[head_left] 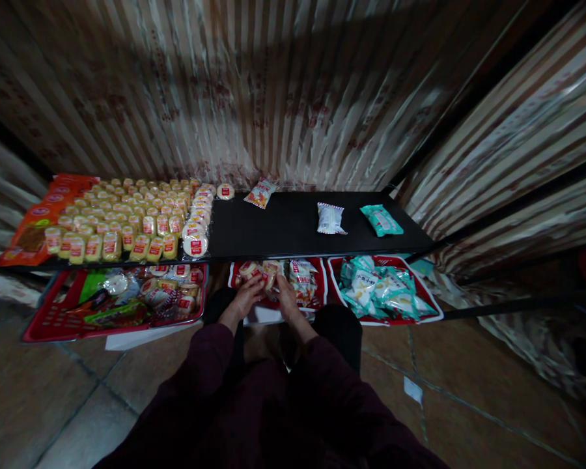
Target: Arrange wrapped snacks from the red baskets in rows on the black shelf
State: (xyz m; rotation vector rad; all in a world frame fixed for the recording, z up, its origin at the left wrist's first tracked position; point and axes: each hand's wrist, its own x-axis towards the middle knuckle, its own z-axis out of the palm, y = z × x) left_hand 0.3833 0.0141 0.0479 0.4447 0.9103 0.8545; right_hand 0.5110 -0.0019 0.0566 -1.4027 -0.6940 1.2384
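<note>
Both hands reach into the middle red basket below the black shelf. My left hand has its fingers curled on round wrapped snacks at the basket's left side. Close by on the right, my right hand touches a wrapped snack; its fingers are partly hidden, so its grip is unclear. White and red snack bags lie in the basket right of my hands. On the shelf, round wrapped snacks form a column beside many yellow packaged cakes.
A red-and-white bag, a white bag and a teal bag lie apart on the shelf. Mixed snacks fill a left red basket; teal bags fill the right one. Plastic-covered striped sheeting stands behind.
</note>
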